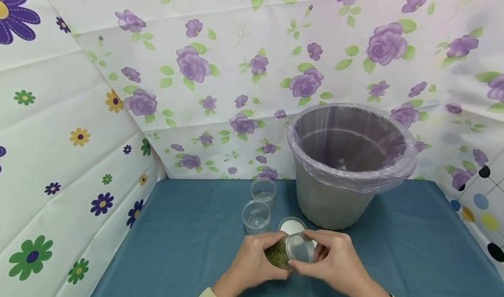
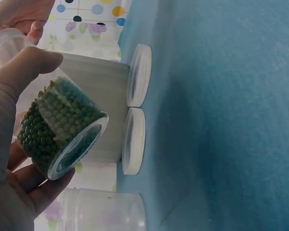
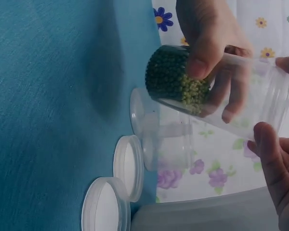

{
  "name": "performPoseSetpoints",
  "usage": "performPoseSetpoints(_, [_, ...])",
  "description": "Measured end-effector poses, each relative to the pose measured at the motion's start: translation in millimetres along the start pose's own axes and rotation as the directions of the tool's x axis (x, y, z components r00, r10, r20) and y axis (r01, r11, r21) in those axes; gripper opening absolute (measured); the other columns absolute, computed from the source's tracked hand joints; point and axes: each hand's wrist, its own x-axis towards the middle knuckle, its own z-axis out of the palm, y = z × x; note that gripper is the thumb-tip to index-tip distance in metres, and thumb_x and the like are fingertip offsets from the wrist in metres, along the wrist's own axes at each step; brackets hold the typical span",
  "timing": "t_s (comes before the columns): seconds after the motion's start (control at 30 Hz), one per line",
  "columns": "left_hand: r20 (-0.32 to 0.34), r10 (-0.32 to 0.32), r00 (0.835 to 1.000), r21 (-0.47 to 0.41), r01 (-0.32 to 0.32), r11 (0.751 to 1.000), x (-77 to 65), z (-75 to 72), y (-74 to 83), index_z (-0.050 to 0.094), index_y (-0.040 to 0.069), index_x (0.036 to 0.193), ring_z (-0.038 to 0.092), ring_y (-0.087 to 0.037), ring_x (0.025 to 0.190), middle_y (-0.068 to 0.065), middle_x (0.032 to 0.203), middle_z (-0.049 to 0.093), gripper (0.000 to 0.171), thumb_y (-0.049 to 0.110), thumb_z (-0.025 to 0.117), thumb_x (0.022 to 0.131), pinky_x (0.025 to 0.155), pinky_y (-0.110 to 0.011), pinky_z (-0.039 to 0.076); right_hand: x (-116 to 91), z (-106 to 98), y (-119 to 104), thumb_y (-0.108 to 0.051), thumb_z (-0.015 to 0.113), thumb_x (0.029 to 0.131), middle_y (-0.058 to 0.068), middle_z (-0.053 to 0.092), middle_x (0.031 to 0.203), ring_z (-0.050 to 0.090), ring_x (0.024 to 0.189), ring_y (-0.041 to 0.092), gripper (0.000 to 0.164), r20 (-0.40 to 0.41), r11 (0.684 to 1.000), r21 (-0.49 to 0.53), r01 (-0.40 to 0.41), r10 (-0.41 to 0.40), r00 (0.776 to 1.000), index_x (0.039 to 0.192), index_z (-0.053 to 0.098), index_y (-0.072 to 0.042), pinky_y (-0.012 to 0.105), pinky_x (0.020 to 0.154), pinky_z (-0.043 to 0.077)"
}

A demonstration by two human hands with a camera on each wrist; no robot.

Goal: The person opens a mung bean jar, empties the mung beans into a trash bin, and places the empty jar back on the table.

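A clear plastic jar (image 3: 238, 103) holding green beans (image 2: 60, 122), which look like mung beans, is tilted on its side above the table. My left hand (image 1: 252, 260) wraps round its bean-filled end, the thumb on one side and the fingers on the other. At the mouth end, my right hand (image 1: 334, 257) pinches the jar's rim between thumb and fingers. In the right wrist view the beans lie heaped toward the base. Behind the hands, two lids with white linings, one lid (image 3: 126, 166) beside the other lid (image 3: 103, 207), rest on the table.
Two clear jars, a nearer jar (image 1: 257, 220) and a farther jar (image 1: 264, 191), stand beyond my left hand. A large grey bucket (image 1: 330, 200) with a purple plastic liner (image 1: 350, 181) stands at the right. A blue cloth (image 1: 177, 235) covers the table; flowered sheets (image 1: 220, 100) hang around it.
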Motion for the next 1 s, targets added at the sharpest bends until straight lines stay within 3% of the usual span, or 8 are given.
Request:
performPoseSetpoints(0.17, [0.037, 0.05, 0.998, -0.019, -0.05, 0.999, 3.6, -5.4, 0.2, 0.059, 0.035, 0.119, 0.061, 0.007, 0.089, 0.017, 0.11, 0.065, 0.051, 0.051, 0.073, 0.073, 0.072, -0.008, 0.05, -2.5, 0.9, 2.3, -0.037, 0.083, 0.067, -0.012, 0.065, 0.077, 0.046, 0.047, -0.01, 0.049, -0.017, 0.999, 0.03, 0.033, -0.033, 0.999, 0.109, 0.069, -0.016, 0.009, 0.042, 0.042])
performPoseSetpoints(0.27, [0.083, 0.05, 0.995, -0.055, -0.045, 0.997, 4.5, -8.3, -0.2, 0.059, 0.036, 0.118, 0.06, 0.008, 0.088, 0.018, 0.107, 0.065, 0.05, 0.048, 0.075, 0.072, 0.073, -0.008, 0.049, -3.7, 2.0, 3.5, -0.033, 0.085, 0.066, -0.007, 0.068, 0.083, 0.047, 0.048, -0.011, 0.05, -0.026, 0.996, 0.06, 0.072, -0.07, 0.997, 0.109, 0.068, -0.015, 0.009, 0.042, 0.042])
performPoseSetpoints(0.43, [0.163, 0.031, 0.986, -0.09, -0.016, 0.996, 4.4, -13.3, -1.3, 0.057, 0.038, 0.12, 0.06, 0.008, 0.091, 0.02, 0.109, 0.065, 0.057, 0.045, 0.08, 0.068, 0.076, -0.009, 0.05, -2.6, -1.7, 0.9, -0.023, 0.085, 0.067, 0.001, 0.068, 0.084, 0.049, 0.05, -0.008, 0.05, 0.035, 0.983, 0.133, 0.124, -0.129, 0.991, 0.11, 0.067, -0.005, 0.009, 0.044, 0.043])
performPoseSetpoints(0.63, [0.184, 0.023, 0.983, -0.086, -0.007, 0.996, 3.2, -11.4, -0.8, 0.056, 0.04, 0.12, 0.06, 0.008, 0.092, 0.022, 0.11, 0.063, 0.056, 0.047, 0.079, 0.068, 0.078, -0.011, 0.05, -4.8, -3.0, 7.2, -0.031, 0.082, 0.07, -0.008, 0.062, 0.077, 0.048, 0.05, -0.008, 0.051, 0.112, 0.987, 0.121, 0.104, -0.117, 0.987, 0.115, 0.065, -0.016, 0.009, 0.046, 0.045])
performPoseSetpoints(0.8, [0.107, -0.032, 0.994, 0.034, 0.029, 0.999, -0.2, -6.7, 0.4, 0.055, 0.039, 0.121, 0.061, 0.004, 0.095, 0.018, 0.114, 0.063, 0.057, 0.053, 0.075, 0.07, 0.078, -0.015, 0.052, -1.3, -1.6, 0.3, -0.045, 0.077, 0.072, -0.009, 0.065, 0.094, 0.05, 0.049, -0.004, 0.052, 0.173, 0.995, 0.022, -0.094, 0.089, 0.981, 0.119, 0.06, -0.027, 0.015, 0.045, 0.047])
performPoseSetpoints(0.9, [0.054, -0.06, 0.997, 0.108, 0.054, 0.993, -1.9, -4.1, 1.6, 0.055, 0.038, 0.123, 0.062, 0.001, 0.097, 0.014, 0.115, 0.064, 0.06, 0.053, 0.076, 0.069, 0.079, -0.018, 0.053, 1.0, 1.9, -4.8, -0.053, 0.076, 0.068, -0.008, 0.067, 0.093, 0.051, 0.048, 0.0, 0.054, 0.17, 0.97, -0.023, -0.241, 0.241, 0.956, 0.115, 0.059, -0.033, 0.019, 0.044, 0.047])
performPoseSetpoints(1.0, [0.011, -0.066, 0.998, 0.131, 0.064, 0.989, -3.5, -1.4, 3.6, 0.055, 0.039, 0.123, 0.062, 0.0, 0.097, 0.012, 0.114, 0.065, 0.061, 0.05, 0.077, 0.068, 0.078, -0.019, 0.053, 1.9, 3.8, -8.4, -0.057, 0.077, 0.064, -0.008, 0.067, 0.083, 0.052, 0.046, 0.002, 0.054, 0.136, 0.95, -0.031, -0.31, 0.311, 0.94, 0.11, 0.061, -0.035, 0.021, 0.043, 0.047])
